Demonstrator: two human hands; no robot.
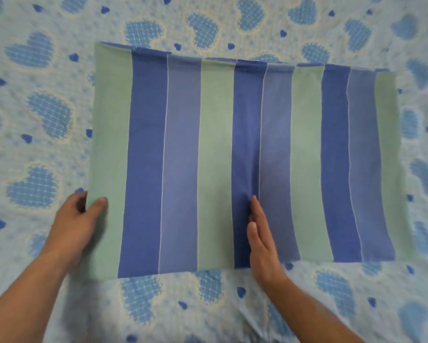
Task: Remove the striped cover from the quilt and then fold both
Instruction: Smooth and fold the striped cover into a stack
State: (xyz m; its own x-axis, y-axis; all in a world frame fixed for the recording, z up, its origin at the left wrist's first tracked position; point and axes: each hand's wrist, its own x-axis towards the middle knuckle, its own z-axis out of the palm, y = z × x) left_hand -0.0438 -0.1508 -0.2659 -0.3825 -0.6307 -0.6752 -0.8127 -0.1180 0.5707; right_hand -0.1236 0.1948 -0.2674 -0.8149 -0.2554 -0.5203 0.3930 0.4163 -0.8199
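Right hand (pixel 262 240) nearest, flat and straight-fingered, edge-on along the middle of the striped cover (pixel 242 159), pressing a line near the dark blue band. Left hand (pixel 78 219) at the cover's left edge, thumb on top, fingers curled under, pinching the pale green border. Striped cover spread as a flat rectangle, apparently already doubled, on the heart-print bedspread (pixel 35 115); far edge uneven, with a blue underlayer peeking out along it. Quilt itself not identifiable anywhere in view.

Probably set for a fold of the left half over the right, with the flat hand as the crease line. Risks: layers already misaligned at the far edge, so any fold likely to compound the skew; thin fabric prone to sliding under a light press, dragging the crease off the stripe; a one-point pinch apt to leave the far left corner sagging or trailing.
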